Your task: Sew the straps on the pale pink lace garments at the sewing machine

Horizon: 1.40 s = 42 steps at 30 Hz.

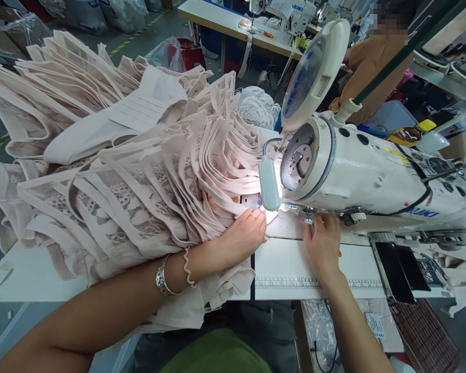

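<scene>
My left hand (pixel 250 228) is closed in a pinch on the edge of beige fabric (pixel 272 215) left of the needle area. On the other side of the presser foot (pixel 309 214), my right hand (pixel 323 243) reaches under the head of a white sewing machine (pixel 357 160). Its thumb stands apart from the fingers, which stretch forward over the cloth; some fingertips are hidden by the machine. A grey-green lamp (pixel 270 184) lights the sewing spot and partly blocks it. Against my left forearm lies a big pile of beige lace garments (pixel 140 191).
A round magnifier (pixel 314 72) stands above the machine head. A ruler strip (pixel 287 283) runs along the table's front edge, with a phone (pixel 394 269) to the right. White yarn (pixel 258 107) lies behind the pile. A co-worker in a brown top (pixel 376 72) sits beyond.
</scene>
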### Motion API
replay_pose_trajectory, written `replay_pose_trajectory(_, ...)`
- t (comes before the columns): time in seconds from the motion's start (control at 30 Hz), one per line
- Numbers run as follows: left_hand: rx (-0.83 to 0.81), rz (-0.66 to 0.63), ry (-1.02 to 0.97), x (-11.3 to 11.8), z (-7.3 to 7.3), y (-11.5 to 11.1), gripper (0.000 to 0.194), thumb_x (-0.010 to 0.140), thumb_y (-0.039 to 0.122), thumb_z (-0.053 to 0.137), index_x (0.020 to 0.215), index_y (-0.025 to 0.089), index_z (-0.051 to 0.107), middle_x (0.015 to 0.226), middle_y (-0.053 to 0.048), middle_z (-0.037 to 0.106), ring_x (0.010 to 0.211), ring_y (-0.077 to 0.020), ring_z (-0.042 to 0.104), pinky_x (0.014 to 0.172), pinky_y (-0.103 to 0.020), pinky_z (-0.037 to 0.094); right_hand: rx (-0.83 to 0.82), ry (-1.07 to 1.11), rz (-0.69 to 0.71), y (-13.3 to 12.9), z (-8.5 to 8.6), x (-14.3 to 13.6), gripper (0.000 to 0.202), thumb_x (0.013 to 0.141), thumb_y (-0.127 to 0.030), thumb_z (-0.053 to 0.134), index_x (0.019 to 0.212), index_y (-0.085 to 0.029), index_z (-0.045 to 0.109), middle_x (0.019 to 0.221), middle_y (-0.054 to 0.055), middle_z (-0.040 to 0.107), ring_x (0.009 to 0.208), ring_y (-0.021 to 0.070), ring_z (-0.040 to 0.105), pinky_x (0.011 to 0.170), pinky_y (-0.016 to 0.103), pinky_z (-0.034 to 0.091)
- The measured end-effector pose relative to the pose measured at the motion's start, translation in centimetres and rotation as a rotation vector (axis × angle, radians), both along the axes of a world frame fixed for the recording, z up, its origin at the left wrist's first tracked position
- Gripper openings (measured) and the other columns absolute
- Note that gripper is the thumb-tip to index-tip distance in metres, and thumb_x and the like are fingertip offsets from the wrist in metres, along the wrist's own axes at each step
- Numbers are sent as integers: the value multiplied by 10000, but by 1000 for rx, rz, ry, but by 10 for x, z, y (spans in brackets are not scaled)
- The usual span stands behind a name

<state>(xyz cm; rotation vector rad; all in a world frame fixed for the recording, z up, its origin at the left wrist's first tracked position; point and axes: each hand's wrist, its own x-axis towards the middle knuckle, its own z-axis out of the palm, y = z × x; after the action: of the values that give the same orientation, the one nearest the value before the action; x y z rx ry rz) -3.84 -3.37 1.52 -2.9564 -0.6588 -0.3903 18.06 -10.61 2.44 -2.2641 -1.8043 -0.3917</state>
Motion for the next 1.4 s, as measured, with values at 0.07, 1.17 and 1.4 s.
replay_pose_trajectory(0.07, 2, 7, -20, 1, -4, 0, 385, 954, 354, 619, 1148, 21, 599, 1146, -197, 629, 1056, -291, 577, 857, -369, 410, -47, 133, 82, 14, 0, -16, 318, 938, -359, 438, 1033, -177, 681, 1126, 157, 637, 1108, 301, 519, 944, 463, 421)
replay_pose_trajectory(1.17, -11, -21, -65, 1, -8, 1, 306, 1006, 263, 501, 1136, 13, 620, 1196, -210, 637, 1139, -298, 582, 928, -397, 442, -314, 11, 336, 36, -2, -38, 573, 882, -34, 314, 1279, -260, 660, 1071, 83, 714, 915, 226, 612, 884, 365, 446)
replay_pose_trajectory(1.4, -19, -5, -72, 2, -7, 2, 220, 1009, 166, 433, 1030, 62, 626, 1156, -178, 641, 1085, -270, 603, 908, -365, 451, -336, -7, 341, 38, -3, -37, 477, 883, -50, 354, 1175, -205, 697, 963, 88, 719, 874, 242, 605, 817, 356, 416)
